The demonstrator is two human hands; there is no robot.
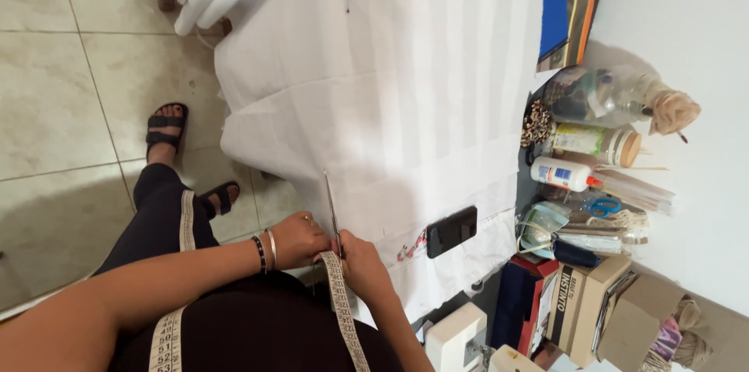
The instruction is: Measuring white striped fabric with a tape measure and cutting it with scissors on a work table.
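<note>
Here my left hand (300, 238) is closed on the scissors (332, 212), my right hand (363, 263) pinching the near edge of the white fabric (390, 99) spread over the worktop. It is light and limp, best held taut beside the blades. My fingertips are hidden.
</note>
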